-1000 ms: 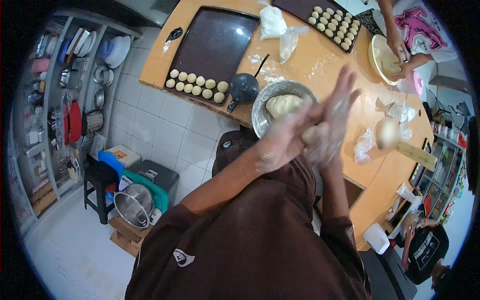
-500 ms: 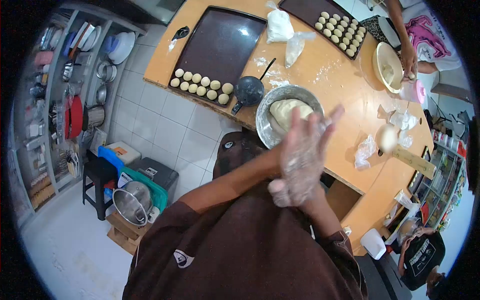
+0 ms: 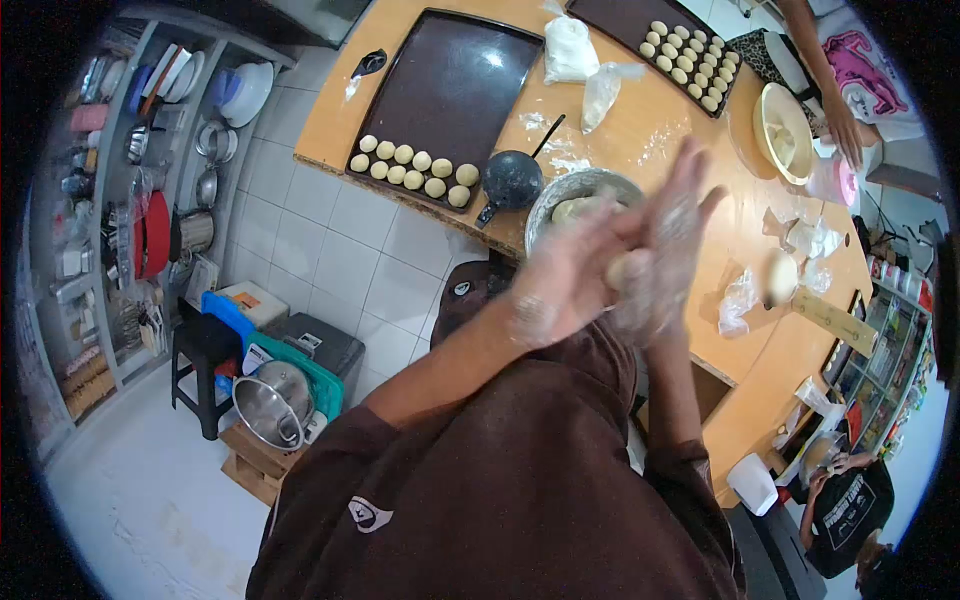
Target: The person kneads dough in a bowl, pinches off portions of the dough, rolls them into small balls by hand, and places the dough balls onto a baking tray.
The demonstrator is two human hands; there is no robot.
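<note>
Between my palms sits a small ball of dough [image 3: 622,270], partly hidden by my fingers. My left hand [image 3: 570,280], floury and blurred, presses on it from the left with its fingers stretched out. My right hand [image 3: 662,250] lies against its other side, fingers extended upward and dusted white. Just behind my hands is a metal bowl [image 3: 537,215] holding a larger lump of dough [image 3: 575,209]. Left of the bowl a dark round pan [image 3: 512,180] rests at the table edge. Beside it, a dark tray [image 3: 455,80] carries several dough balls [image 3: 421,161] along its near edge.
A second tray [image 3: 610,18] with several dough balls is at the back. Plastic bags of flour [image 3: 570,50] lie on the wooden table [image 3: 690,290]. A co-worker's hand [image 3: 845,130] is near a yellow bowl [image 3: 763,125]. Another person [image 3: 850,510] works at the lower right.
My hands have turned from overlapping flat to upright with the dough ball showing between them. The co-worker's hand has moved off to the right of the yellow bowl. The view has shifted slightly.
</note>
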